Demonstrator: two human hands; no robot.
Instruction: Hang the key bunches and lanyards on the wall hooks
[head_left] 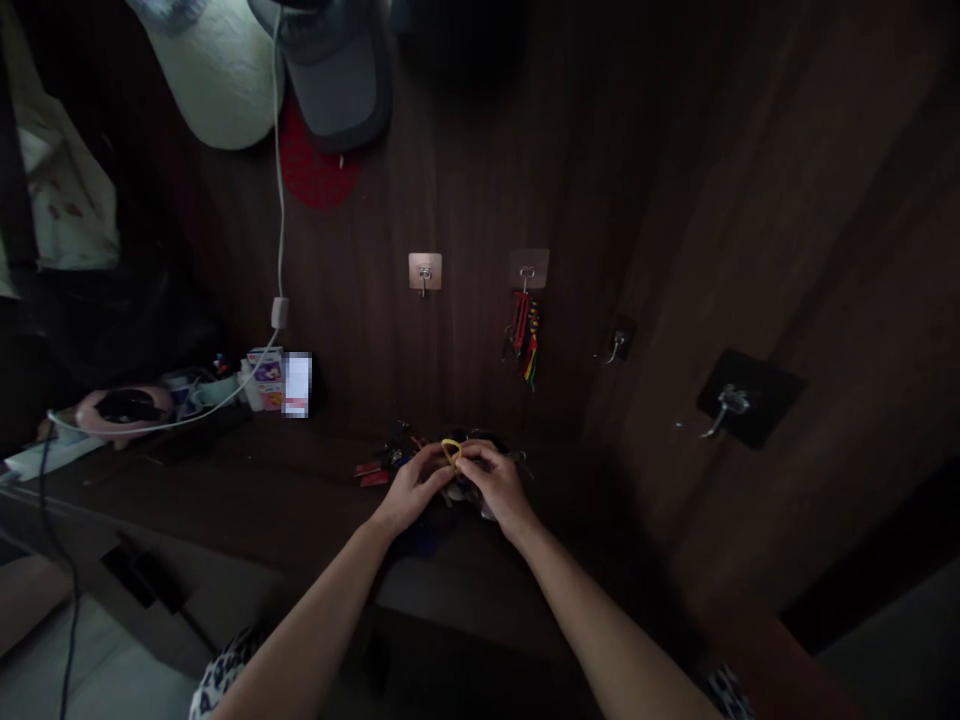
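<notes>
Loop of yellow colour point(451, 442) is pinched by the fingertips of left hand point(409, 492) and right hand point(500, 487), over the dark shelf point(262, 480). These hands cover much of the pile point(455, 492) beneath, its pieces unclear. Red pieces point(371, 473) lie leftward; caps point(337, 85) above are cut off

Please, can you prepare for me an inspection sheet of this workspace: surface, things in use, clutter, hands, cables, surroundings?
Surface: dark cabinet top, dimly lit.
Things in use: yellow loop, held up; the small items below it are partly hidden by the hands.
Clutter: red pieces near the left hand; small boxes, white bottle and lit screen farther left.
Hands: left hand and right hand both appear to pinch the loop.
Cables: white cable hangs before the wall; dark cable hangs at far left.
Surroundings: wall with hooks, caps above.
</notes>
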